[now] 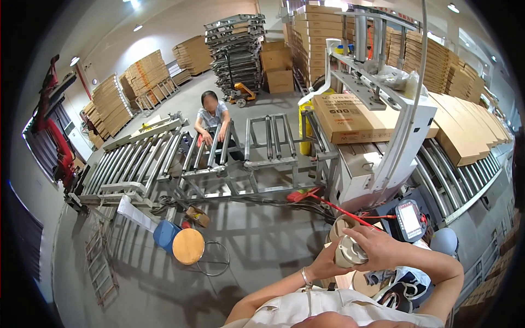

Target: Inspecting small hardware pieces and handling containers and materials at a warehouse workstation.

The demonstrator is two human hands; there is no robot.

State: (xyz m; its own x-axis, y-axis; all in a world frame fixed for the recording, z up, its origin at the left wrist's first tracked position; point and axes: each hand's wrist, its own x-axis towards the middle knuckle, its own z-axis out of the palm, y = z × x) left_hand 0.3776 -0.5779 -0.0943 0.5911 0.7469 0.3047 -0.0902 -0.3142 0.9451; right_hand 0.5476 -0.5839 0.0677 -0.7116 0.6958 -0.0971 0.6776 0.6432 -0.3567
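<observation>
1. A round wooden-topped stool (188, 246) stands on the grey floor, a blue plastic drum (165, 233) touching it on the left.
2. Farther back, another person (212, 116) leans over a grey steel roller conveyor (210, 153).
3. The left hand (324, 264), a bracelet on its wrist, reaches up under a pale cylindrical roll (348, 252); whether its fingers are closed I cannot tell.
4. The roll sits low in the picture, just in front of the chest, between both hands.
5. The right hand (377, 246) lies over the roll, fingers curled around its upper side.
6. Behind stands a white carton-sealing machine (377, 136) with a brown cardboard box (350, 117) in it.
</observation>
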